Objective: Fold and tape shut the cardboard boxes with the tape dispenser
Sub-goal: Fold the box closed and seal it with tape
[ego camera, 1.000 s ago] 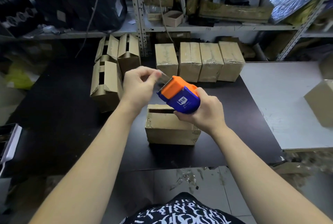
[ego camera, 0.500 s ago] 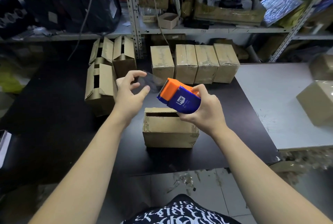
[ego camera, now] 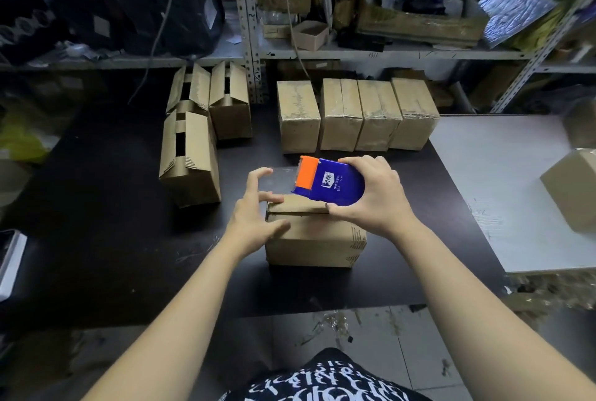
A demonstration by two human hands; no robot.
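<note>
Since the earlier frames the dispenser [ego camera: 332,184] has been lowered from mid-air to just over the far top edge of the box [ego camera: 316,242] and turned flatter, with its orange blade end pointing left. The left hand [ego camera: 254,220] has been dropped onto the box's left top corner. Its fingers are spread, the thumb is laid on the near face, and nothing is pinched. The dispenser is gripped by the right hand [ego camera: 374,197], with the fingers wrapped round its blue body. A clear strip of tape [ego camera: 282,179] is drawn out leftward from the blade; whether it is stuck to the raised forefinger cannot be told. The box is set near the middle of the black table [ego camera: 113,207], flaps folded down but no tape seen on it. Taping is judged to be about to start. Four taped boxes [ego camera: 354,116] are lined up far behind, and unsealed boxes [ego camera: 190,158] far left.
</note>
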